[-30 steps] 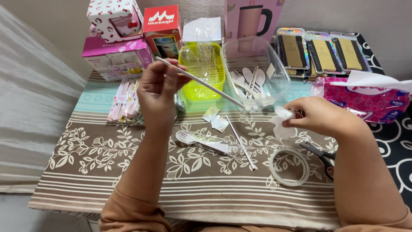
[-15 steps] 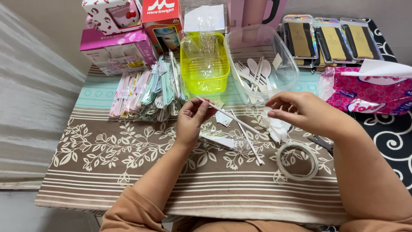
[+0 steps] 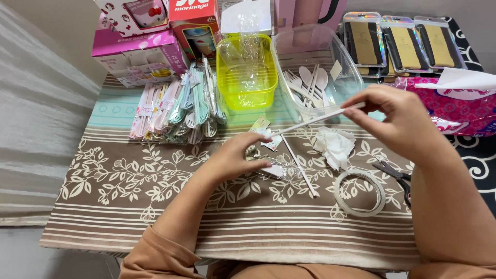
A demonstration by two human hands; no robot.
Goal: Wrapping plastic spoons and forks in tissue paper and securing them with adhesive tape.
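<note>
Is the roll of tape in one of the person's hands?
No, the tape roll lies on the tablecloth, below the right hand.

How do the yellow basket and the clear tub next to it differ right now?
The yellow basket is tinted bright yellow and holds crinkled clear plastic; the clear tub is colourless and holds white plastic spoons. The yellow basket looks smaller and squarer, while the clear tub is longer and wider. Both are see-through plastic, open on top, and stand side by side at the far part of the table.

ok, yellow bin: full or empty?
Nearly empty: the yellow bin holds only some clear plastic wrap; its bottom shows through.
</note>
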